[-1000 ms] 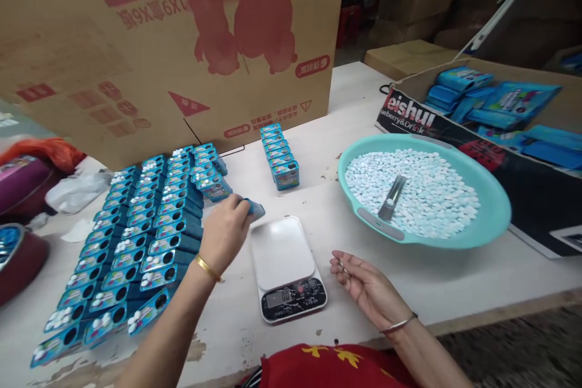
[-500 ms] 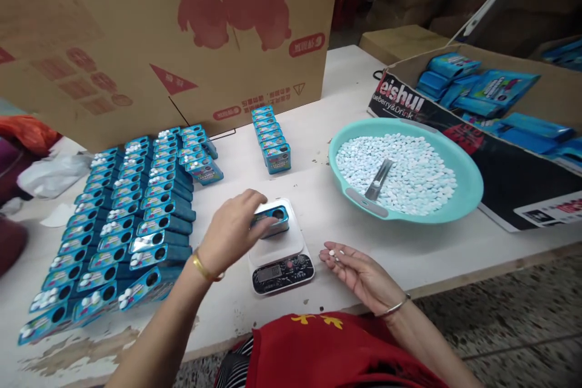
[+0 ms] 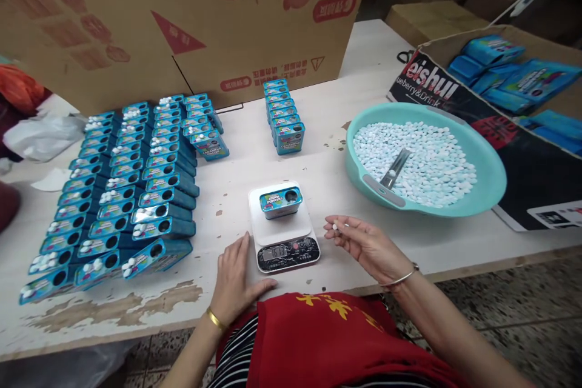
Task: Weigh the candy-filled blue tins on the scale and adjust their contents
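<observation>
You are seeing one scale (image 3: pixel 282 236), one tin (image 3: pixel 280 202) sitting on it, one basin (image 3: pixel 491 191), one scoop (image 3: pixel 394 169), two hands.

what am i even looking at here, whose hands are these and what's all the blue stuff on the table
This is one view from a camera worn on a person's head, looking down at their own two bare hands; no machine is involved. The left hand lies flat on the white table, empty, beside a small digital scale. One blue tin sits on the scale. The right hand is palm up and pinches a small white tablet at its fingertips. To the left stand rows of blue tins, with a short stack behind the scale. To the right, a teal basin holds many white tablets with a metal scoop. A large cardboard box stands at the back.
</observation>
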Action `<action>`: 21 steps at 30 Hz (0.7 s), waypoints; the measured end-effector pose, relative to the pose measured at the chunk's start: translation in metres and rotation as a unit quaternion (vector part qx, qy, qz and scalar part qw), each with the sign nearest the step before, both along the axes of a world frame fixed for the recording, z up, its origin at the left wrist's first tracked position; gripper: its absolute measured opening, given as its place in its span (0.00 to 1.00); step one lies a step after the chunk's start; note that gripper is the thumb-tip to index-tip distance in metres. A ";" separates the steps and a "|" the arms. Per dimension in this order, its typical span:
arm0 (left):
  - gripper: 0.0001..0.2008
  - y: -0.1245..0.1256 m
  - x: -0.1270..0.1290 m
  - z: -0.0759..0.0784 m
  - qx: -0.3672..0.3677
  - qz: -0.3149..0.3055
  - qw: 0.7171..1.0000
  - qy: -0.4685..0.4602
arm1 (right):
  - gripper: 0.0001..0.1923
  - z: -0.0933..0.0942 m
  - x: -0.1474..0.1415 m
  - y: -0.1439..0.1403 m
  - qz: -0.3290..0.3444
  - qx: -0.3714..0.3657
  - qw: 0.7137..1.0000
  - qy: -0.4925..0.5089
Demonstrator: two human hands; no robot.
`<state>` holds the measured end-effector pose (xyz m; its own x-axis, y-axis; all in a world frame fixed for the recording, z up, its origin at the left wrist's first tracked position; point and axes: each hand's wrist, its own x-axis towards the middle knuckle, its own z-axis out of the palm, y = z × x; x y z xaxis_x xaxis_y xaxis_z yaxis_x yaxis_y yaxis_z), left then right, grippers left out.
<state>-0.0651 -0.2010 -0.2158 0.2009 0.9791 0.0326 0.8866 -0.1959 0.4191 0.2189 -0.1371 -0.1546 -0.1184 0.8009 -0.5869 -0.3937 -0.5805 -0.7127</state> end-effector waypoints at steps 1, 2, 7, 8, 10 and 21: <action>0.51 -0.001 0.002 -0.003 0.007 0.001 1.000 0.003 | 0.16 0.005 0.000 0.004 0.008 0.013 1.000 -0.008; 0.51 -0.001 0.003 -0.006 0.014 0.002 1.000 0.006 | 0.16 0.009 -0.001 0.009 0.018 0.027 0.999 -0.017; 0.47 0.013 0.006 -0.010 0.027 -0.016 0.999 -0.004 | 0.17 0.034 -0.007 0.037 0.097 0.119 0.983 -0.096; 0.47 0.015 0.006 -0.010 0.025 -0.018 0.999 -0.009 | 0.17 0.039 -0.009 0.042 0.110 0.136 0.979 -0.106; 0.47 0.019 0.005 -0.009 0.016 -0.020 1.000 -0.018 | 0.15 0.047 -0.015 0.053 0.122 0.153 0.976 -0.100; 0.45 0.108 0.021 0.026 0.044 -0.032 0.970 -0.238 | 0.14 0.012 -0.051 0.034 -0.038 -0.039 0.989 0.136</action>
<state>-0.0436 -0.0932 -0.1896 0.2033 0.9540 0.2202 0.5811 -0.2986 0.7571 0.1684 -0.1035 -0.1429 -0.2213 0.7678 -0.6012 -0.6104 -0.5899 -0.5286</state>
